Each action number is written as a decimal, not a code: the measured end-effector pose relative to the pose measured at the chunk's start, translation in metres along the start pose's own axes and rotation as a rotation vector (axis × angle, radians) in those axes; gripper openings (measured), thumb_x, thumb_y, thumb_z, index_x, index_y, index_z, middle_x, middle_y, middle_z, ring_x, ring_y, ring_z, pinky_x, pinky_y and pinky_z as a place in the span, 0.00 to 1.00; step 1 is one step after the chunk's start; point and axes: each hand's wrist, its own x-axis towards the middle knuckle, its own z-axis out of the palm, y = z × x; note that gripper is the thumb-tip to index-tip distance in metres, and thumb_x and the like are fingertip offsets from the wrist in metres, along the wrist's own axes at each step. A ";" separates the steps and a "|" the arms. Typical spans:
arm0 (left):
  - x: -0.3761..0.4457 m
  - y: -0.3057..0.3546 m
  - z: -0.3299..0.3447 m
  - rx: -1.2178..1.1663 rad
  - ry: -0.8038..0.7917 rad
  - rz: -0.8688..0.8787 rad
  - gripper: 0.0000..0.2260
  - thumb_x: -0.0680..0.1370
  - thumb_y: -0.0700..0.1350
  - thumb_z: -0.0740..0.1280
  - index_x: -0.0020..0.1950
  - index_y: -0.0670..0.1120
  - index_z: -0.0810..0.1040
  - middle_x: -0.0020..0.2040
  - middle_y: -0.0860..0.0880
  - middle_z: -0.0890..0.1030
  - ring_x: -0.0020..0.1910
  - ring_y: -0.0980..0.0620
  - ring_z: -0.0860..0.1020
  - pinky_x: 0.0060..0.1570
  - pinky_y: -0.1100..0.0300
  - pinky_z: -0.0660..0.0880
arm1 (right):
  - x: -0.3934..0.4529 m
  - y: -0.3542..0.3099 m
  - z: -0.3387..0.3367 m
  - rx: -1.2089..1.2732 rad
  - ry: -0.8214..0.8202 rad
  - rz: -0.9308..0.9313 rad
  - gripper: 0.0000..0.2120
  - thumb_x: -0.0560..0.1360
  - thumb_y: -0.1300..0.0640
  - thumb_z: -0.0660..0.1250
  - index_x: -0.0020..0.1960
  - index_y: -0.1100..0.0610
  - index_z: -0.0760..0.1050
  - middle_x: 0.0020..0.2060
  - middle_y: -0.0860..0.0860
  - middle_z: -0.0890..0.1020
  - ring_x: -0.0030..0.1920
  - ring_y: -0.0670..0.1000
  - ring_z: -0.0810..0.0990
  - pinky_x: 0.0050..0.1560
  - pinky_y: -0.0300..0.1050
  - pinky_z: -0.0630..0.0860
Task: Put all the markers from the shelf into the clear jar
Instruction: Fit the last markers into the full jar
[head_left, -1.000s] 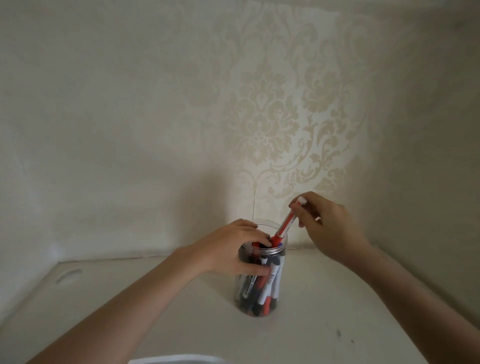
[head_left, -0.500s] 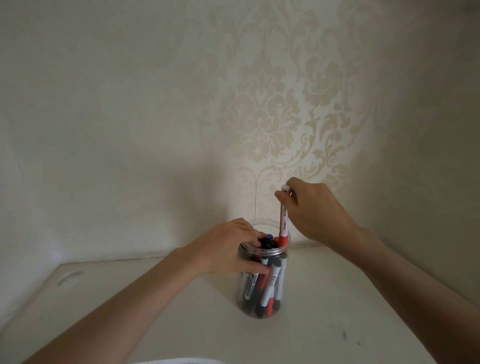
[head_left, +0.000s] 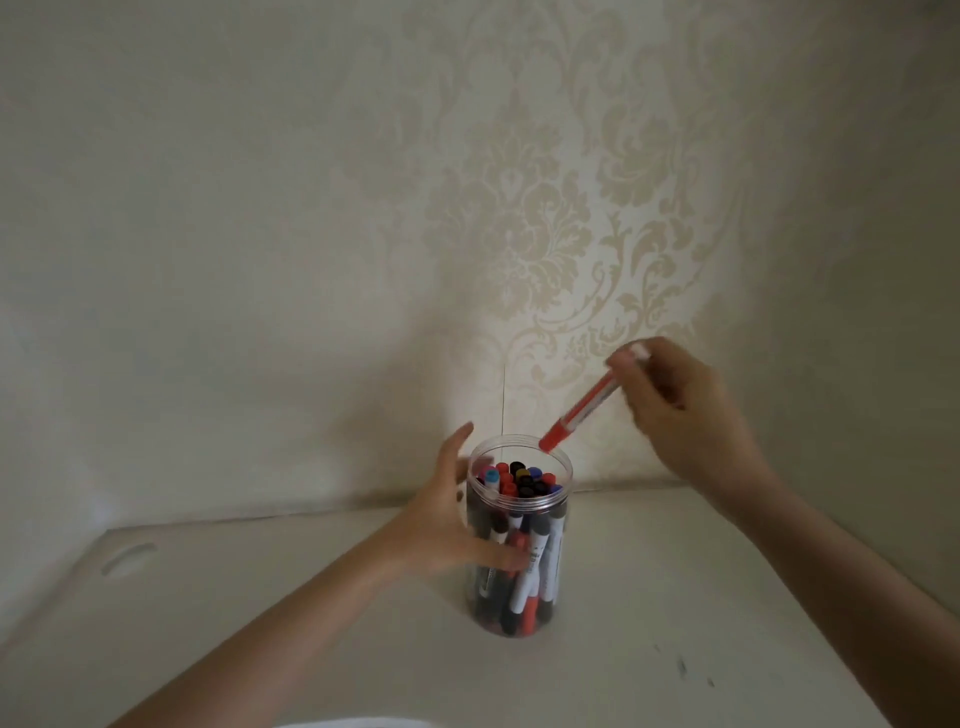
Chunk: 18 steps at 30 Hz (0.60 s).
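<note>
A clear jar (head_left: 540, 506) stands upright on the white shelf (head_left: 649, 597), packed with several markers with black, red and blue caps. My left hand (head_left: 447, 525) wraps the jar's left side, thumb across its front, fingers spread behind. My right hand (head_left: 685, 410) pinches the white end of a red marker (head_left: 582, 410), blurred, tilted, its red cap just above the jar's back right rim and outside the jar.
Damask wallpaper covers the back wall close behind the jar. The shelf's left wall has an oval cut-out (head_left: 127, 558). A few dark specks (head_left: 683, 667) mark the shelf at the front right.
The red marker stood upright with its tip in the jar's mouth; it is now lifted out and tilted up to the right. My left hand's fingers have opened off the rim.
</note>
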 end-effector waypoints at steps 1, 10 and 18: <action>-0.002 -0.008 0.008 -0.048 -0.011 -0.022 0.57 0.57 0.46 0.85 0.76 0.59 0.51 0.66 0.61 0.72 0.65 0.63 0.73 0.65 0.63 0.71 | 0.001 0.002 -0.006 0.097 0.086 0.042 0.07 0.79 0.51 0.61 0.46 0.51 0.75 0.30 0.47 0.75 0.30 0.46 0.72 0.33 0.41 0.71; -0.009 -0.020 0.062 -0.175 0.182 0.234 0.45 0.58 0.33 0.82 0.69 0.50 0.65 0.64 0.55 0.77 0.65 0.52 0.77 0.58 0.55 0.78 | -0.072 0.040 -0.015 0.159 -0.151 0.397 0.07 0.77 0.48 0.64 0.46 0.51 0.74 0.33 0.54 0.73 0.30 0.47 0.72 0.33 0.45 0.74; -0.016 -0.009 0.082 -0.080 0.130 0.360 0.44 0.60 0.40 0.84 0.70 0.48 0.66 0.65 0.57 0.75 0.66 0.53 0.75 0.61 0.64 0.73 | -0.112 0.060 0.007 0.274 -0.405 0.239 0.54 0.48 0.57 0.86 0.68 0.41 0.64 0.54 0.43 0.80 0.56 0.43 0.80 0.53 0.40 0.79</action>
